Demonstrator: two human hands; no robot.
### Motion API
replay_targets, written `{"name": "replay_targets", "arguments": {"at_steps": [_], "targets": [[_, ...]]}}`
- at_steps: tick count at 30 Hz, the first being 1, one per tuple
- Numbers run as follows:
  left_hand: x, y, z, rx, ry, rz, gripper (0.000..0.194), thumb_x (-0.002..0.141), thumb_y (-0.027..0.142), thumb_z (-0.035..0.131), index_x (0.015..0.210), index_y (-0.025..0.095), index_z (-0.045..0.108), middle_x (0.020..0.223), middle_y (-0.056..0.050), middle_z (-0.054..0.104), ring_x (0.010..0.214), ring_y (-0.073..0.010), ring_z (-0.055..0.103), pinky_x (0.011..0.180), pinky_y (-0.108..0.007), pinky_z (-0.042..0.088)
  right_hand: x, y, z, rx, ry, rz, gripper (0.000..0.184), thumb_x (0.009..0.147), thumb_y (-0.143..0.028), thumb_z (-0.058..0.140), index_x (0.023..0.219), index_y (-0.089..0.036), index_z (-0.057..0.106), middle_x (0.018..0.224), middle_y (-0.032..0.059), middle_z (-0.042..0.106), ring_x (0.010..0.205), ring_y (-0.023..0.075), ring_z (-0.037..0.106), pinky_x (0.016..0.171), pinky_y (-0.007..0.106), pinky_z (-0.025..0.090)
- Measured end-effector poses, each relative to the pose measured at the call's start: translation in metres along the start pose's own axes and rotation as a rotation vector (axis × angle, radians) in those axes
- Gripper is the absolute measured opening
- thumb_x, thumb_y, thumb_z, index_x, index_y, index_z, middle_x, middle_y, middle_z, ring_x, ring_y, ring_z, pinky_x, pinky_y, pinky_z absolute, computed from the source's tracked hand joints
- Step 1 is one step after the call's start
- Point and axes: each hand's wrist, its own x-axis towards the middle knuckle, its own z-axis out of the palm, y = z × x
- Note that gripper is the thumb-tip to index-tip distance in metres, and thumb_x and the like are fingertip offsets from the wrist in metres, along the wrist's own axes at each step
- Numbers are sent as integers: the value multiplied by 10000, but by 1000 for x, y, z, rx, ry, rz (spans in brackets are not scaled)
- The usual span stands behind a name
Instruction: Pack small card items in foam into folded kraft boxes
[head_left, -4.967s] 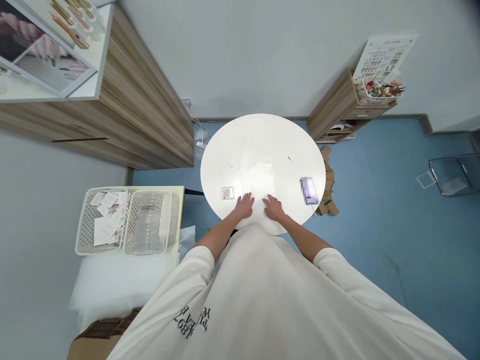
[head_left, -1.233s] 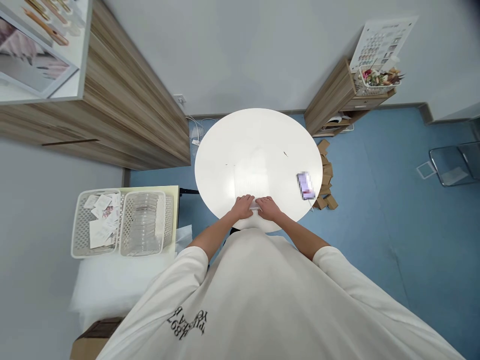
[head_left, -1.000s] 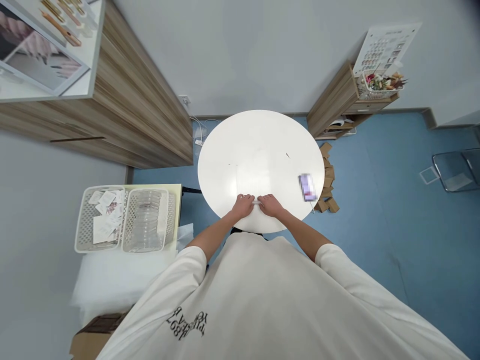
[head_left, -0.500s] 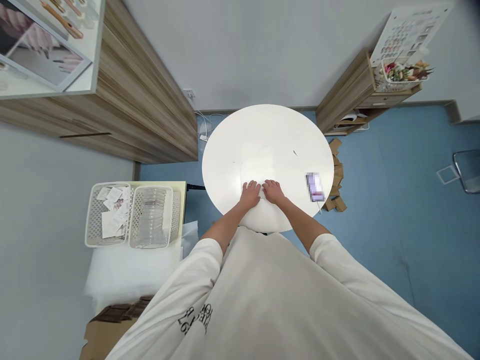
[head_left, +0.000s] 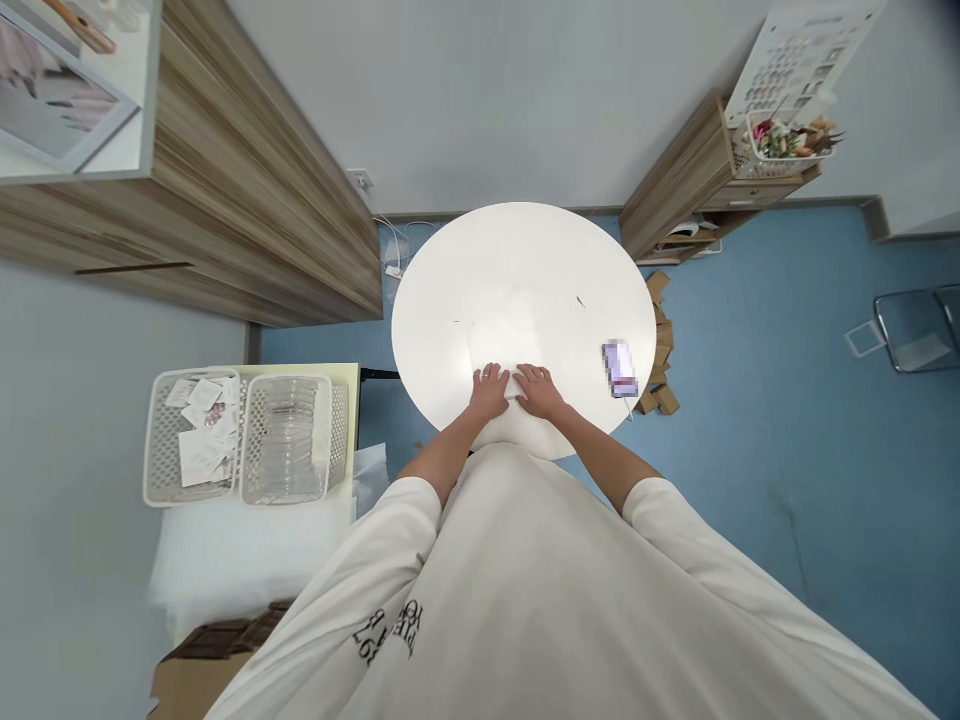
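Note:
Both hands rest side by side near the front edge of a round white table (head_left: 521, 240). My left hand (head_left: 489, 390) lies with fingers stretched forward, pressing on a thin, pale sheet (head_left: 504, 345). Close beside it, my right hand (head_left: 538, 390) has its fingers spread and lies on the same sheet. A small white folded-looking patch (head_left: 512, 384) shows between the hands; its kind cannot be made out. The sheet blends into the tabletop, so its full outline is unclear.
A blurred purple phone-like object (head_left: 619, 368) lies at the table's right. Farther back is a small dark item (head_left: 580, 301). White baskets (head_left: 154, 440) stand on a side table at left. Brown cardboard boxes (head_left: 663, 400) lie on the floor to the right. A wooden cabinet (head_left: 300, 200) rises behind left.
My right hand's fingers are spread a little wider, and both hands sit slightly nearer my body. The whole view has shifted a little as my head moved.

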Motion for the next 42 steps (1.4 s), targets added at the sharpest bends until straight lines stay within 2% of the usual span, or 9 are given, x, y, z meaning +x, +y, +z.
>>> {"name": "replay_targets", "arguments": {"at_steps": [4, 7, 14, 19, 23, 25, 32, 38, 42], "targets": [[-9, -1, -4, 4, -39, 65, 694, 765, 305, 653, 1423, 187, 466, 1428, -175, 482, 1395, -358, 359, 1186, -545, 179, -15, -5, 2, 20, -34, -50, 542, 891, -241, 586, 1424, -187, 510, 1546, 152, 451, 1447, 337, 342, 1174, 504, 196], [-18, 1, -7, 5, -60, 93, 627, 783, 330, 634, 1375, 176, 497, 1372, -171, 520, 1365, -350, 388, 1182, -554, 172, -22, -8, 0, 61, -38, -45, 470, 891, -197, 558, 1361, -192, 542, 1445, 147, 551, 1371, 314, 437, 1157, 484, 209], [-33, 10, -12, -30, -125, 118, 394, 915, 325, 479, 1279, 189, 544, 1275, -138, 621, 1358, -309, 441, 1203, -572, 133, -31, -13, -6, 131, -108, -25, 286, 952, -269, 519, 1215, -195, 604, 1105, 107, 716, 1119, 266, 616, 1119, 439, 238], [-31, 14, -11, -40, -70, 85, 336, 980, 288, 378, 1212, 179, 594, 1252, -137, 641, 1334, -293, 472, 1202, -559, 165, -27, -10, -10, 138, -95, 31, 328, 1009, -289, 438, 1268, -194, 616, 1182, 110, 710, 1167, 263, 601, 1091, 417, 284], [-27, 16, -7, -15, 81, 77, 399, 957, 194, 385, 1314, 183, 561, 1352, -147, 586, 1361, -282, 446, 1207, -531, 179, -15, -5, -12, 102, -74, 76, 366, 1026, -324, 415, 1295, -203, 629, 1287, 118, 670, 1222, 280, 559, 1078, 416, 315], [-25, 17, -4, 0, 111, 65, 491, 922, 155, 413, 1403, 179, 506, 1409, -153, 551, 1405, -285, 404, 1212, -524, 178, -9, -3, -12, 82, -54, 113, 391, 1028, -347, 410, 1330, -208, 617, 1341, 122, 640, 1248, 289, 535, 1092, 426, 312], [-11, 7, 9, 39, 27, 14, 796, 859, 207, 535, 1605, 173, 261, 1638, -174, 298, 1530, -346, 217, 1222, -582, 141, -9, -7, -7, 25, 16, 272, 537, 1026, -393, 383, 1517, -179, 428, 1595, 151, 380, 1445, 313, 328, 1159, 460, 254], [-1, 1, 12, 39, -26, 51, 916, 817, 321, 681, 1608, 180, 243, 1650, -203, 256, 1542, -394, 170, 1229, -619, 74, -28, -5, -5, 91, 10, 343, 523, 1005, -350, 410, 1501, -183, 425, 1600, 146, 364, 1436, 310, 336, 1164, 458, 268], [-4, 6, 10, -13, 2, 34, 872, 827, 239, 646, 1600, 171, 249, 1636, -218, 278, 1541, -386, 188, 1235, -617, 56, -33, -5, 1, 238, 28, 591, 554, 1000, -394, 412, 1504, -168, 375, 1520, 185, 433, 1351, 322, 436, 1091, 448, 368]]}}
